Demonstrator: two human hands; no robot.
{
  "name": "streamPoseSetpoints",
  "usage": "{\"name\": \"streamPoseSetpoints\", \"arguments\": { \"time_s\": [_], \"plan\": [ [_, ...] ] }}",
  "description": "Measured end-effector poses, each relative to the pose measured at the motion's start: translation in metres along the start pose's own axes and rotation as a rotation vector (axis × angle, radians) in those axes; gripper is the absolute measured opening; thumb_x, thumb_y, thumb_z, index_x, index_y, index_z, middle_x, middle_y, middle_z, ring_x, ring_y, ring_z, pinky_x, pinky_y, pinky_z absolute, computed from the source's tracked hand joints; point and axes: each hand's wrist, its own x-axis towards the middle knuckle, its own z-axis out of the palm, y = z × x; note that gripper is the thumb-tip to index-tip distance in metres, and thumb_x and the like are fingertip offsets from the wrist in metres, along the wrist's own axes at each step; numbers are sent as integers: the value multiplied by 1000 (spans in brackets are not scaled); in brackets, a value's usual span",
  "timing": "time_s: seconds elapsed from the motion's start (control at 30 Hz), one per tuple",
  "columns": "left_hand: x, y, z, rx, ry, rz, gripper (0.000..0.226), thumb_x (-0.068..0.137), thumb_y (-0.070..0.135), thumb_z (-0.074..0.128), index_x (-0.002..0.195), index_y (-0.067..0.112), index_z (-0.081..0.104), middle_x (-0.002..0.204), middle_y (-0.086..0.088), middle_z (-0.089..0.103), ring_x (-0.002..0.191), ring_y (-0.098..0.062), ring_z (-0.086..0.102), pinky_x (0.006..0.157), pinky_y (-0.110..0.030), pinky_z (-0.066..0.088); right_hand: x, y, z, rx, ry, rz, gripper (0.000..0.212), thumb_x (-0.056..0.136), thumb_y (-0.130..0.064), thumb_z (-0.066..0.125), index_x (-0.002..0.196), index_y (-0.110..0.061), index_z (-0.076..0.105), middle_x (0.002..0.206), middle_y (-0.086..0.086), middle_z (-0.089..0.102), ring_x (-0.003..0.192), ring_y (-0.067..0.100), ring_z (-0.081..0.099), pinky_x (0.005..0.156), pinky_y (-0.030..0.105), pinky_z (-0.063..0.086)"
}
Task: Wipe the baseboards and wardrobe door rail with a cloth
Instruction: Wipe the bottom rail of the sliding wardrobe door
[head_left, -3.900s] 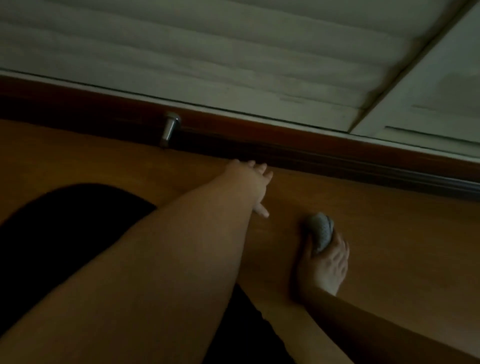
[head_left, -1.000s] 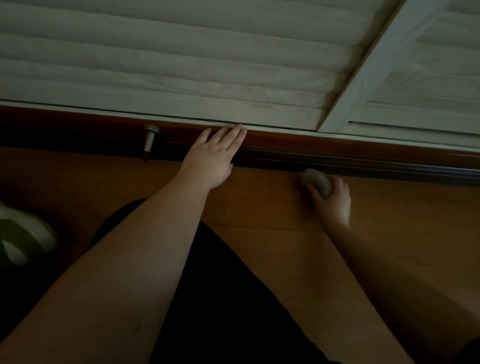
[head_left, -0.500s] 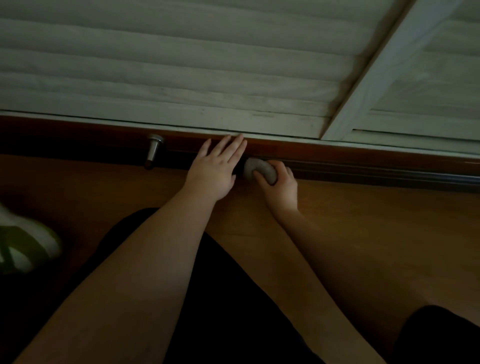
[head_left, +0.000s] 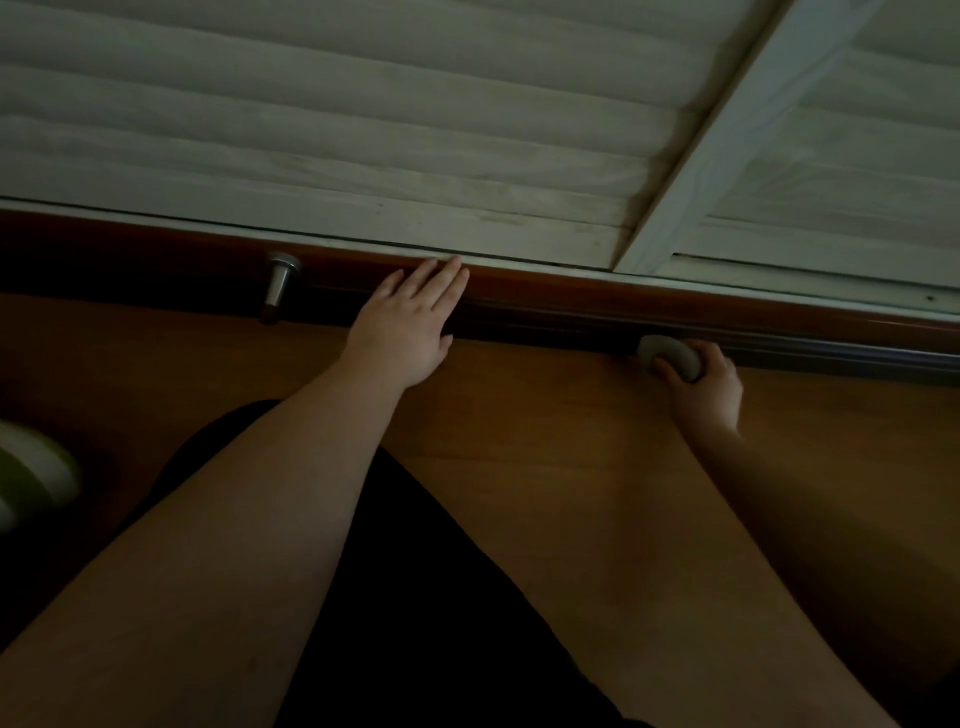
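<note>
Right grip (head_left: 698, 382) clutches cloth (head_left: 670, 356) on rail (head_left: 831, 353), slid rightward from left grip (head_left: 408, 332); left flat, unmoved.

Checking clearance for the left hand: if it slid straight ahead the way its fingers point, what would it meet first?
The left hand already has its fingertips at the louvered wardrobe door's bottom edge, so probably that door, though depth is unclear.

Dim light over a warm orange-brown wooden floor (head_left: 545, 431). Along its far edge stand pale, whitewashed louvred doors (head_left: 337, 119), their horizontal slats split by a slanting frame post (head_left: 727, 135). A small metal door stop (head_left: 278, 286) sticks out low at the left. A pale rounded object (head_left: 31, 467) lies blurred at the left edge.
</note>
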Motion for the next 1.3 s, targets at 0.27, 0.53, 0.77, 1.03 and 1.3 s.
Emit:
{"name": "streamPoseSetpoints", "arguments": {
  "time_s": [0.27,0.53,0.77,1.03,1.3],
  "plan": [
    [0,-1,0,-4,5,0,78,103,39,40,158,20,-12,165,3,-19,153,-17,-11,125,-42,2,-32,-44,23,81,-72,-75,40,87,-37,71,122,-28,54,119,-4,52,105,14,54,87,29,46],
    [-1,1,-5,53,-49,-10,106,92,44,64,157,20,-16,165,3,-22,153,-18,-10,125,-44,5,-53,-142,117,203,-263,-212,47,86,-39,72,126,-27,52,118,-8,52,100,2,49,80,8,35],
    [-1,3,-8,83,-97,-27,121,83,56,70,156,19,-19,164,4,-25,152,-18,-13,125,-45,4,-48,-162,135,285,-214,-140,40,86,-39,73,118,-21,57,105,-8,52,85,0,51,74,13,41],
    [-2,3,-5,24,-53,-28,102,93,56,56,156,22,-17,164,5,-23,153,-17,-12,124,-45,6,-34,-112,80,332,-155,-12,42,87,-39,72,121,-21,56,116,-1,59,103,12,59,88,31,54],
    [-9,2,-15,123,-135,-6,97,97,57,46,155,19,-22,161,2,-29,152,-17,-16,125,-44,3,-10,-44,11,276,-27,52,43,88,-36,70,125,-21,54,121,1,57,108,14,57,91,33,51]
  ]
}}
